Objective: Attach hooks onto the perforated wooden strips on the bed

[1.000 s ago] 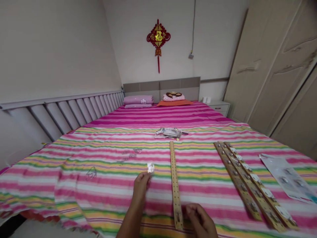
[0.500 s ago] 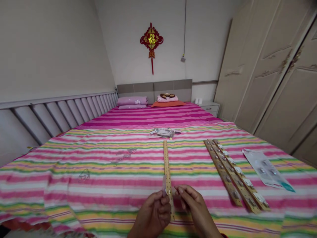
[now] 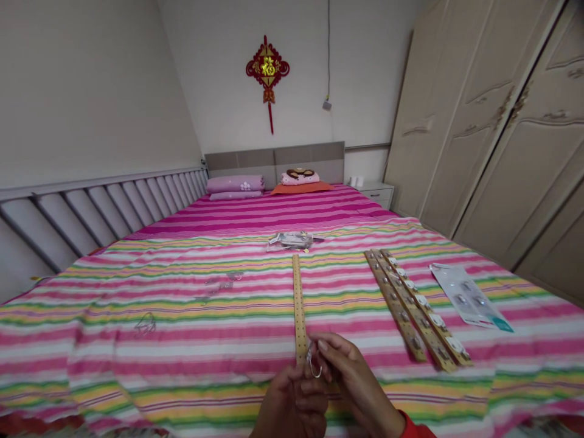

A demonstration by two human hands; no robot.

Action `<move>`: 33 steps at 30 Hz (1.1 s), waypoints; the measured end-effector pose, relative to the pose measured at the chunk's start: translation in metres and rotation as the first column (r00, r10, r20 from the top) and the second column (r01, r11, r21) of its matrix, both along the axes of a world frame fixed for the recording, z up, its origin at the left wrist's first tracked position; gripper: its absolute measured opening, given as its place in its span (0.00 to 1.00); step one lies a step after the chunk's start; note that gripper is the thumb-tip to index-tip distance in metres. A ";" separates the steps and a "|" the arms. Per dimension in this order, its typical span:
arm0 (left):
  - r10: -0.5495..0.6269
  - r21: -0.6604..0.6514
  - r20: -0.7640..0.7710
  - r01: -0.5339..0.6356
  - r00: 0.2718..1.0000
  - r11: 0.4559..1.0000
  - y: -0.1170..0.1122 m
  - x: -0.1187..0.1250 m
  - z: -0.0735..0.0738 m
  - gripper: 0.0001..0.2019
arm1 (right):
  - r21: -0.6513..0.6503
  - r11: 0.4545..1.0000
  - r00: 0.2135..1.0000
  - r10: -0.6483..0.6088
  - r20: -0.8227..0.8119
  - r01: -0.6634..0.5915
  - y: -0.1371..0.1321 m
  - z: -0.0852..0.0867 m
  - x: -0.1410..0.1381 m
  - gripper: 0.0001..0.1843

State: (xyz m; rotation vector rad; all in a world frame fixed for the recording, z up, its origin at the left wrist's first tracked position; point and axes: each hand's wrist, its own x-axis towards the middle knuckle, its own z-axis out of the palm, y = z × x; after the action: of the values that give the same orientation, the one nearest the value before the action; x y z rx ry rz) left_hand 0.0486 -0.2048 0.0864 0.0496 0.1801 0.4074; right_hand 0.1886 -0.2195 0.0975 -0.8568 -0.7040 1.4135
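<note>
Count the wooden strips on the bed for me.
3. One perforated strip lies in the middle, near end by the right hand, which pinches a metal hook. Two hook-fitted strips lie pressed together on the right; a further one may hide between them.

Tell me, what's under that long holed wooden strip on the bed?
The striped bedspread lies directly under the wooden strip. Its near end is covered by the left hand and right hand, meeting at a small metal hook, so what's beneath there can't be seen.
</note>
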 end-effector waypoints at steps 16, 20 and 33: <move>0.071 0.090 -0.257 -0.050 0.964 0.995 -0.003 0.007 -0.008 0.19 | -0.036 0.999 0.999 0.001 -0.038 -0.003 0.010 -0.002 0.010 0.16; 0.388 0.412 -0.625 -0.137 0.677 0.901 0.015 -0.004 -0.022 0.23 | -0.040 0.999 0.999 0.017 0.040 -0.015 0.029 -0.007 0.025 0.14; 0.822 0.852 -0.511 0.020 0.251 0.523 0.048 -0.023 -0.053 0.14 | -0.094 0.995 0.900 0.069 0.429 -0.032 0.085 -0.056 0.024 0.13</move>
State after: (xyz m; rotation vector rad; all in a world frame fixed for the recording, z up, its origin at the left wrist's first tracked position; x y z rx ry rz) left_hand 0.0255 -0.1567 0.0332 1.1372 1.2145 1.0525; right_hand 0.2126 -0.1350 0.0411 -1.2488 -1.0133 1.3162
